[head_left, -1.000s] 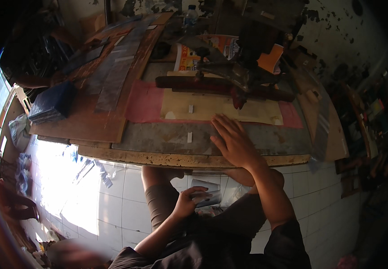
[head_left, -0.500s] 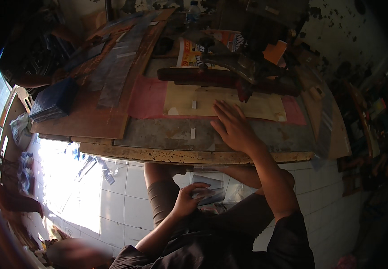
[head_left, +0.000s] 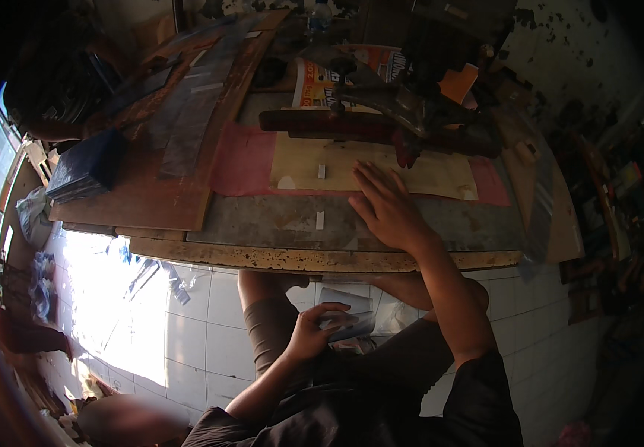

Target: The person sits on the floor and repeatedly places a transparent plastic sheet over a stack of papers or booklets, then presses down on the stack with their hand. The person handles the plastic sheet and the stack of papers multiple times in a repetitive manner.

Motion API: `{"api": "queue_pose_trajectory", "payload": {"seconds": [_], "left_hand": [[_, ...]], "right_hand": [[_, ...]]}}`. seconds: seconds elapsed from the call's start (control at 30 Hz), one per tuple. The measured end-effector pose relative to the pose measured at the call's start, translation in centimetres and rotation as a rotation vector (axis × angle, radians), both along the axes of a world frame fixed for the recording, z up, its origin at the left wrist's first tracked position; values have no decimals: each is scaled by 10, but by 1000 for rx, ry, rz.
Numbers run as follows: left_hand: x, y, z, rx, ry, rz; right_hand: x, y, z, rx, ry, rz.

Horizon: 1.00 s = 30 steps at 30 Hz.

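Observation:
My right hand (head_left: 389,208) lies flat, fingers spread, with its fingertips on a pale yellow sheet (head_left: 307,155) and its palm over the grey worktop. The yellow sheet rests on a pink sheet (head_left: 241,160) that shows at both ends. Just beyond the fingertips is the dark red bar (head_left: 314,123) of a press-like metal machine. One small white piece (head_left: 322,172) sits on the yellow sheet, another (head_left: 320,220) on the worktop. Down by my lap, my left hand (head_left: 313,331) is closed on a smooth grey sheet (head_left: 355,328), possibly plastic; its exact kind is unclear.
A brown board (head_left: 180,201) on the left carries clear plastic strips (head_left: 191,112) and a dark blue stack (head_left: 87,167). Another person (head_left: 57,89) is at the far left. Printed paper (head_left: 311,86) lies behind the machine. The table's worn front edge (head_left: 322,258) runs above my legs.
The view has shifted very slightly. The grey sheet in my left hand has tilted a little; my right hand stays in the same place.

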<state>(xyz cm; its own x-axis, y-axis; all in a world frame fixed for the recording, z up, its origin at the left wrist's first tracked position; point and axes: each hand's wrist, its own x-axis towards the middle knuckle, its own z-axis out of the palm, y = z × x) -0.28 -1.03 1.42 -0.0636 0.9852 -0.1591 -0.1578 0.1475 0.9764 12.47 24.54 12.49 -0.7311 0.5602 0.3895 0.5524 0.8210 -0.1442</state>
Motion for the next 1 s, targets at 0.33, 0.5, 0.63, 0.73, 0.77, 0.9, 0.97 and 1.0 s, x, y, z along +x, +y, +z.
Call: {"api": "queue_pose_trajectory", "payload": {"seconds": [0.33, 0.5, 0.63, 0.73, 0.77, 0.9, 0.97, 1.0], "left_hand": [[-2, 1, 2, 16, 88, -8], [-2, 1, 4, 39, 92, -2], [-3, 0, 2, 9, 71, -12], [-3, 0, 0, 4, 54, -11], [-3, 0, 0, 7, 52, -11], [-5, 0, -2, -7, 69, -34], [-4, 0, -1, 3, 72, -25], [-4, 0, -1, 8, 73, -20]], "right_hand": [[1, 0, 1, -9, -2, 8], [2, -3, 3, -18, -34, -2], [2, -3, 5, -23, -48, -5], [2, -4, 5, -31, -49, -8], [1, -4, 5, -31, -53, -10], [2, -3, 3, -29, -60, -13], [2, -3, 3, -28, -58, -10], [1, -3, 3, -27, -57, -9]]}}
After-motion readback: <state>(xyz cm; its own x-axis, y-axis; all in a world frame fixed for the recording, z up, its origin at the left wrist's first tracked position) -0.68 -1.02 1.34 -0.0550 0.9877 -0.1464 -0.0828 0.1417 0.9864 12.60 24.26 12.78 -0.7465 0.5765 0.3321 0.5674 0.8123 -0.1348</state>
